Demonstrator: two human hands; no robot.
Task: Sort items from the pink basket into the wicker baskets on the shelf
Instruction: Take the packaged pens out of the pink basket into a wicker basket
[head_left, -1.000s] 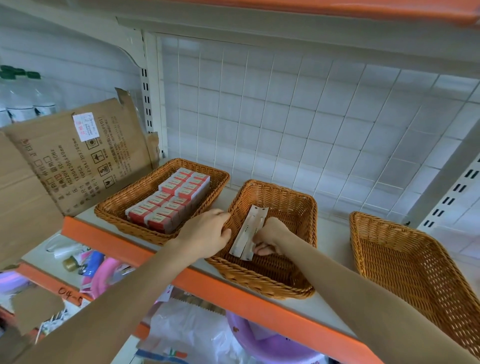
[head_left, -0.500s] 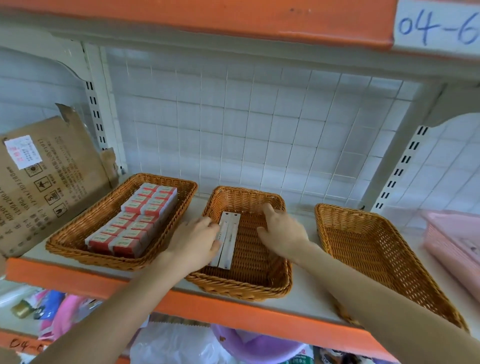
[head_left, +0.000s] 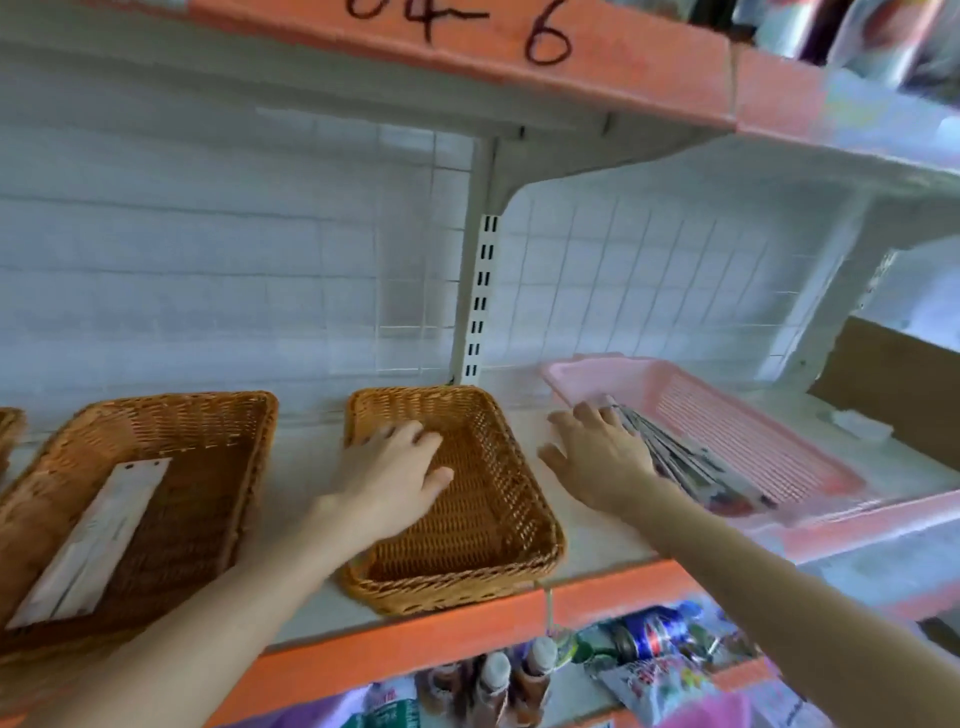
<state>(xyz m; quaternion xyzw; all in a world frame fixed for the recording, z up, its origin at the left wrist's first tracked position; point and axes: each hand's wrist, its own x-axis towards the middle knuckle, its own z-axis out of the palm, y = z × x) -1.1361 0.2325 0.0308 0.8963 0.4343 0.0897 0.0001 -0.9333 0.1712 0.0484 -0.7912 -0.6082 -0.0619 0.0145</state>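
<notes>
Two bare forearms stretch away from the camera over the orange shelf edge (head_left: 405, 639), one crossing it just left of a wicker basket (head_left: 498, 519), the other just right of it. The left hand (head_left: 395, 467) lies palm down across this basket's left wall. Its fingers are loosely spread and point right over the woven floor, and it holds nothing. The right hand (head_left: 597, 462) is also flat and palm down, with fingers straight and fanned and the thumb stretched back toward the wicker rim; nothing is in its grasp. Under its palm lies a strip of shelf board between the wicker rim and the pink basket (head_left: 753, 415). Its fingertips reach the pink basket's near left corner, right at the end of a fanned stack of packets (head_left: 691, 467) lying inside along that basket's left wall. Blur hides whether they touch. Right of the packets the pink slatted floor shows. Left of the left hand, past a gap of board, a second basket (head_left: 218, 467) holds flat white packs (head_left: 88, 540) against its left side. Beyond both hands, open board runs back to a wire grid (head_left: 405, 249) and a slotted post (head_left: 483, 301), which stands behind the gap between the hands. Overhead, an upper shelf (head_left: 623, 67) caps the bay.
</notes>
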